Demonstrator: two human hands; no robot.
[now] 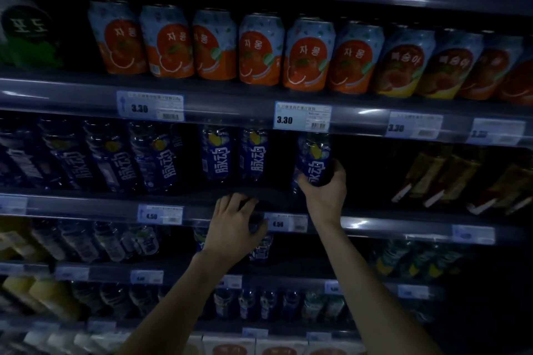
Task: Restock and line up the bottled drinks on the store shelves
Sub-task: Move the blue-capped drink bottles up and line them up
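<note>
A row of dark blue bottled drinks (219,153) with white lettering stands on the middle shelf (86,204). My right hand (324,190) grips the base of one such blue bottle (313,158), held upright at the right end of that row, with a gap to its left. My left hand (233,228) is lower, over the shelf's front edge, its fingers curled around the top of another bottle (259,245) on the shelf below. That bottle is mostly hidden by the hand and the dim light.
Orange and blue cans (259,49) line the shelf above. Price tags (302,118) hang on the shelf edges. Brownish packs (450,179) lie right of the held bottle, beyond a dark gap. Lower shelves hold more bottles (115,239) and cartons (230,346).
</note>
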